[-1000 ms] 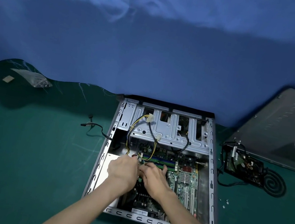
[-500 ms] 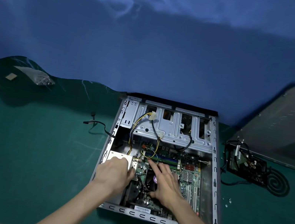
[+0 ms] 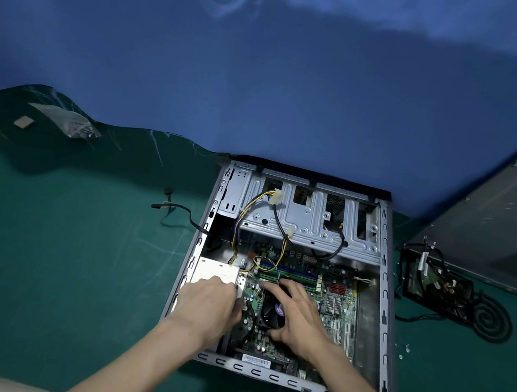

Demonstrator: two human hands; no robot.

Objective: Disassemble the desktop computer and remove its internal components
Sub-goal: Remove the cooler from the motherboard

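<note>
**Hands.** The left hand [image 3: 206,303] lies knuckles-up at the left side of the open computer case [image 3: 385,285]. Its fingers bend downward at the seam between the silver metal box [image 3: 214,269] and the motherboard [image 3: 339,308]. The fingertips are hidden, so it cannot be told whether they grip anything. The right hand [image 3: 301,319] arches over the black cooler fan [image 3: 271,312]. Its fingers are spread and curled over the fan's far edge and its thumb is set against the near edge, so the hand clasps the fan.

**Inside the case.** The cooler fan sits on the motherboard, directly under the right palm and just right of the left hand's knuckles. The memory modules [image 3: 292,274] lie just beyond the right fingertips. Farther beyond both hands, the drive cage [image 3: 308,219] spans the case. Yellow and black cables [image 3: 248,209] run down from it toward the left hand.

**Around the case.** The case lies flat on the green mat [image 3: 53,247].
- Left of the left hand, well apart: a loose black cable [image 3: 175,212]. Farther off lies a clear plastic bag [image 3: 67,123].
- Right of the right hand, outside the case: a removed black part with wiring [image 3: 434,283], touching a spiral grille [image 3: 489,320].
- Near the case's right wall: small screws [image 3: 406,349].
- Beyond the removed part: the grey side panel [image 3: 503,219], leaning tilted.
</note>
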